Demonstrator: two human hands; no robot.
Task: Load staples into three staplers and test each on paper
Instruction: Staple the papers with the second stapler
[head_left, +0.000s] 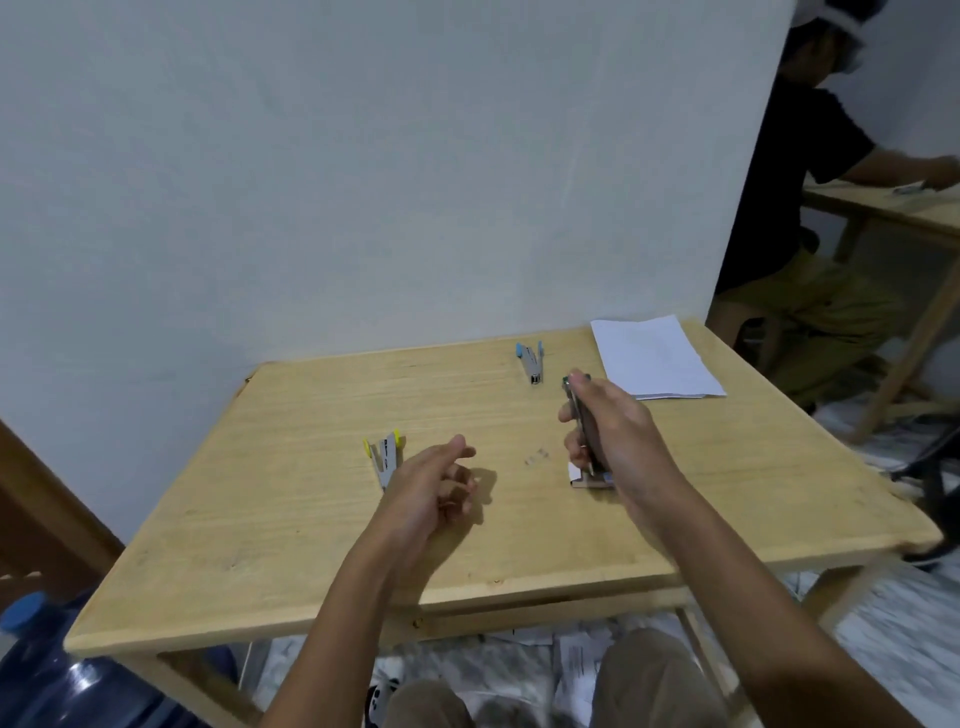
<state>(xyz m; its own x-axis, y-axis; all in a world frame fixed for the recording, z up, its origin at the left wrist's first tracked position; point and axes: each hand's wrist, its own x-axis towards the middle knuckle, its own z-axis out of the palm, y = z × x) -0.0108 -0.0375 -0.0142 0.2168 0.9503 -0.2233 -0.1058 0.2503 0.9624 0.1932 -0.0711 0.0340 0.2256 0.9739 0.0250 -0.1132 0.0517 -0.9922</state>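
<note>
I see a pale wooden table (260, 519) against a plain whitish wall (363, 156). A blue water jug (67, 680) stands left, another table (883, 205) right.

light wooden table (291, 545), far edge set against wall. yellow-tipped stapler (384, 454) laid open, left of centre. blue-tipped stapler (531, 359) laid open near far edge. white paper stack (655, 358) placed at far right corner, near blue-tipped stapler. loose staples (536, 456) scattered mid-table. small staple box (589, 480) seated just right of them, partly hidden.
</note>
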